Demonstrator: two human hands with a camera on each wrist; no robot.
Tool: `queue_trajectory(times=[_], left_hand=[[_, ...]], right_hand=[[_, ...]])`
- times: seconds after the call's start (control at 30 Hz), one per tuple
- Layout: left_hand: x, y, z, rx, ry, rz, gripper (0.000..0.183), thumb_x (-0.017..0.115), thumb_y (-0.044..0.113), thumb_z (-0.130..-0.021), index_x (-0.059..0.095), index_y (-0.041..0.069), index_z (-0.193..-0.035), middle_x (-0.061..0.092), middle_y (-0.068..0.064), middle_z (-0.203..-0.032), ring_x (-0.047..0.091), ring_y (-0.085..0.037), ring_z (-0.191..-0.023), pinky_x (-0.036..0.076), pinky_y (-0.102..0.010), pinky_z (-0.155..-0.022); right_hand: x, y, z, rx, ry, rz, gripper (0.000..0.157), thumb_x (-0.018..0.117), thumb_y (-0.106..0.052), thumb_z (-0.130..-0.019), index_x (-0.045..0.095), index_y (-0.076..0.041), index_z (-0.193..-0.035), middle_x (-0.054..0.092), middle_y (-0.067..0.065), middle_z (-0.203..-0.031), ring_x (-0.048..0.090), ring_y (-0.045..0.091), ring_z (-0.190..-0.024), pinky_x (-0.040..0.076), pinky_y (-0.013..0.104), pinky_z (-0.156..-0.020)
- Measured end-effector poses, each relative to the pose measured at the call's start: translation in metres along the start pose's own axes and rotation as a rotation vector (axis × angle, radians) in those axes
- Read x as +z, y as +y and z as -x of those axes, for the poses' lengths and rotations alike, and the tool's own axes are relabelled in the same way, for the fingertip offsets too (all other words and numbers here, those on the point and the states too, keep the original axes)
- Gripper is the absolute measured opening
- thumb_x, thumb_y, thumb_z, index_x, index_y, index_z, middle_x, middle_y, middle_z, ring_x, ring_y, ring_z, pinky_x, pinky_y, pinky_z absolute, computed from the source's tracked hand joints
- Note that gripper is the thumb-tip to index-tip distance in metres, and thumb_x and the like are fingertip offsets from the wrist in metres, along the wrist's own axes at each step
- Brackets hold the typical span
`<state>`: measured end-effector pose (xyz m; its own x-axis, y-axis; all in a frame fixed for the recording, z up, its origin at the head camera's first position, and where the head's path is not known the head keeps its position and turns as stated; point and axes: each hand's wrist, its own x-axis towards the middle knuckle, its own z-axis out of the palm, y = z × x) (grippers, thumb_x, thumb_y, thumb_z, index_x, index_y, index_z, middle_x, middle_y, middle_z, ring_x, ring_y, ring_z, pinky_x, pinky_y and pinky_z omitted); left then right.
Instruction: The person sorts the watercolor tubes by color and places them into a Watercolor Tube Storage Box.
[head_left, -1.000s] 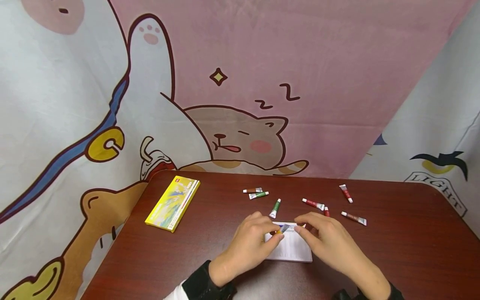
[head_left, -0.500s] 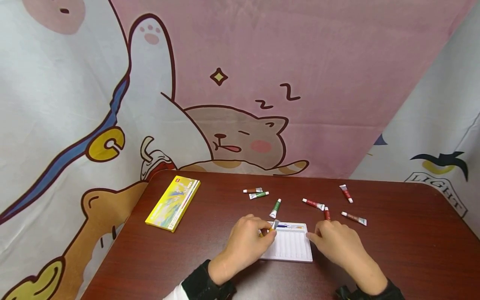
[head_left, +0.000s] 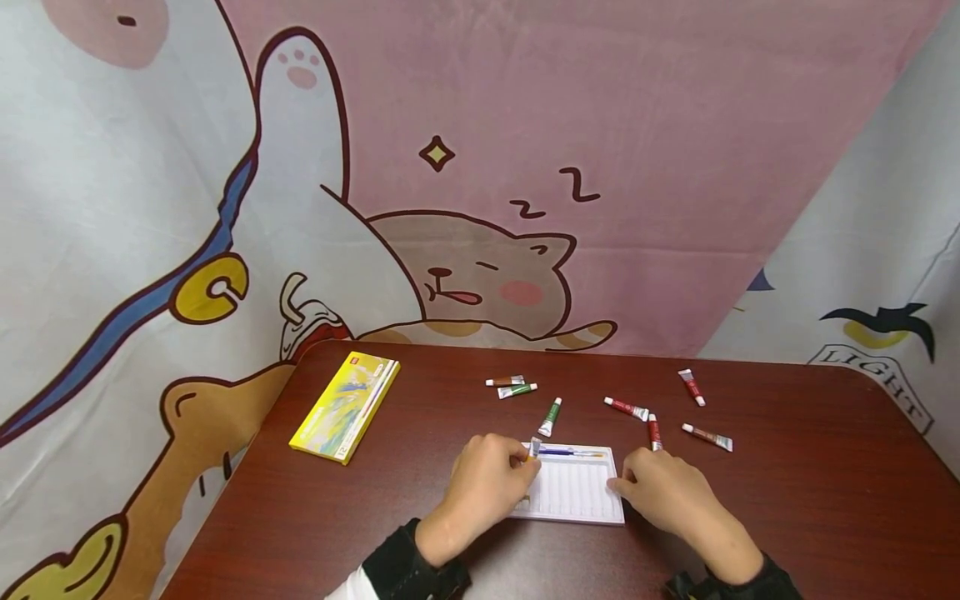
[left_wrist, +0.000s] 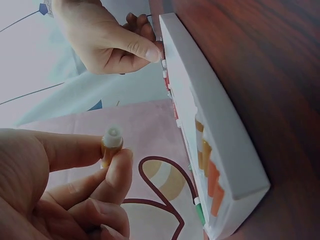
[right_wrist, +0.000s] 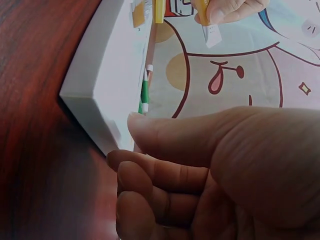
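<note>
My left hand [head_left: 483, 479] pinches a yellow-ochre paint tube [left_wrist: 111, 145] between thumb and fingers, its white cap towards the left wrist camera. It holds the tube above the left end of a white slotted tray [head_left: 573, 492]. My right hand [head_left: 671, 487] grips the tray's right edge with thumb and forefinger; in the right wrist view the thumb [right_wrist: 145, 131] lies at the tray's corner. A blue-handled paintbrush [head_left: 570, 452] lies in the tray's far groove. Orange tubes [left_wrist: 214, 187] and ochre tubes [left_wrist: 202, 145] lie in the tray's left slots, mostly hidden by my left hand from above.
Behind the tray lie green tubes [head_left: 551, 417], a brown tube [head_left: 505, 382] and red tubes [head_left: 626, 408]. Farther right are another red tube [head_left: 692, 387] and a brown tube [head_left: 708, 437]. A yellow box [head_left: 345, 408] lies at the table's left. A printed cloth hangs behind.
My left hand has moved left with the ochre tube, from over the tray's middle to its left end. The right hand has let go of the tube and drawn back to the tray's right edge.
</note>
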<state>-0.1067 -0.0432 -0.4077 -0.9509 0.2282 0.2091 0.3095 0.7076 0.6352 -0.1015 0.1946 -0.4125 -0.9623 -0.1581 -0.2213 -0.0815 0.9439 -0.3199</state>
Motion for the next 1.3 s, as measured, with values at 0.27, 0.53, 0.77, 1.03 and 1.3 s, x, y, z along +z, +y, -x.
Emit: queue_trajectory(times=[0.27, 0.53, 0.77, 1.03, 1.3], left_hand=[[0.0, -0.005, -0.001, -0.012, -0.044, -0.017, 0.028, 0.07, 0.018, -0.076, 0.061, 0.025, -0.051, 0.042, 0.018, -0.043, 0.035, 0.0, -0.042, 0.025, -0.022, -0.037], [0.001, -0.009, 0.0, -0.028, -0.073, -0.039, 0.05, 0.067, 0.014, -0.072, 0.03, 0.023, -0.039, 0.018, 0.016, -0.043, 0.015, 0.0, -0.041, 0.01, -0.02, -0.036], [0.004, -0.012, 0.0, -0.078, -0.119, -0.025, 0.047, 0.065, 0.011, -0.068, 0.031, 0.023, -0.038, 0.019, 0.017, -0.041, 0.015, 0.002, -0.039, 0.01, -0.017, -0.034], [0.007, -0.013, 0.0, -0.073, -0.137, -0.032, 0.044, 0.059, 0.009, -0.066, 0.027, 0.022, -0.039, 0.016, 0.016, -0.043, 0.013, 0.001, -0.04, 0.011, -0.018, -0.035], [0.012, -0.01, 0.001, -0.096, -0.156, -0.085, 0.045, 0.061, 0.013, -0.068, 0.029, 0.021, -0.038, 0.018, 0.015, -0.041, 0.019, -0.003, -0.039, 0.013, -0.022, -0.036]], right_hand=[[0.005, 0.002, -0.003, -0.012, -0.004, -0.028, 0.034, 0.07, -0.033, -0.081, 0.051, -0.021, -0.057, 0.045, -0.005, -0.053, 0.04, 0.012, -0.047, 0.03, 0.03, -0.044], [0.006, 0.004, -0.005, -0.015, -0.011, -0.033, 0.035, 0.07, -0.032, -0.082, 0.05, -0.02, -0.055, 0.043, -0.005, -0.052, 0.039, 0.012, -0.047, 0.03, 0.029, -0.043], [0.005, 0.005, -0.006, -0.009, -0.025, -0.039, 0.035, 0.07, -0.032, -0.082, 0.051, -0.02, -0.056, 0.042, -0.005, -0.053, 0.039, 0.012, -0.048, 0.029, 0.029, -0.044], [0.005, 0.005, -0.006, -0.007, -0.028, -0.045, 0.035, 0.071, -0.032, -0.082, 0.051, -0.02, -0.056, 0.041, -0.005, -0.053, 0.038, 0.012, -0.048, 0.029, 0.029, -0.044], [0.004, 0.004, -0.006, 0.006, -0.044, -0.042, 0.032, 0.07, -0.032, -0.082, 0.053, -0.019, -0.058, 0.044, -0.005, -0.053, 0.04, 0.013, -0.048, 0.03, 0.03, -0.045]])
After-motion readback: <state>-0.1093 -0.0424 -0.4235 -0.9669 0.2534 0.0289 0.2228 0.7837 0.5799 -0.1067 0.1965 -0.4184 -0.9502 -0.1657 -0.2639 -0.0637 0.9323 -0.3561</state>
